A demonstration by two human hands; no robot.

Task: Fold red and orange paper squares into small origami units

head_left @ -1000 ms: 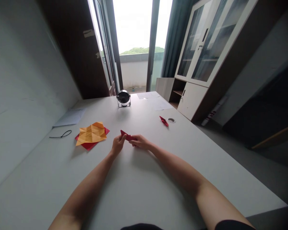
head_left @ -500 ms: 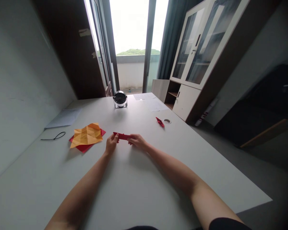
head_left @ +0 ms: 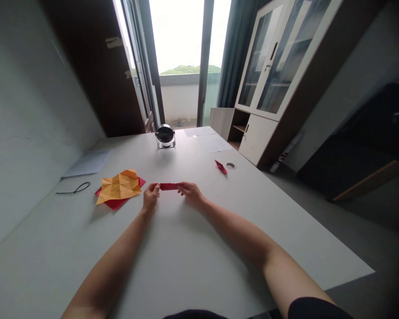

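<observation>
Between my hands a narrow strip of folded red paper (head_left: pixel 169 186) is held level above the white table (head_left: pixel 186 248). My left hand (head_left: pixel 150 195) pinches its left end between thumb and fingers. At the other end, my right hand (head_left: pixel 189 191) grips the paper the same way. Left of my hands lies a creased orange paper sheet (head_left: pixel 120 185), with a red paper sheet (head_left: pixel 117 204) partly hidden under it. A small folded red paper boat (head_left: pixel 221 167) rests farther off to the right, beside a roll of white tape (head_left: pixel 231 165).
A round black and silver device (head_left: pixel 165 135) stands at the table's far side. White papers (head_left: pixel 89 163) lie by the left wall, near a black cable tie (head_left: pixel 75 189). More sheets (head_left: pixel 213 143) lie at the far right, before a white cabinet (head_left: pixel 257 137).
The red strip has turned from a slight slant to nearly level. My left hand has shifted a little left, and more of the strip shows between my hands.
</observation>
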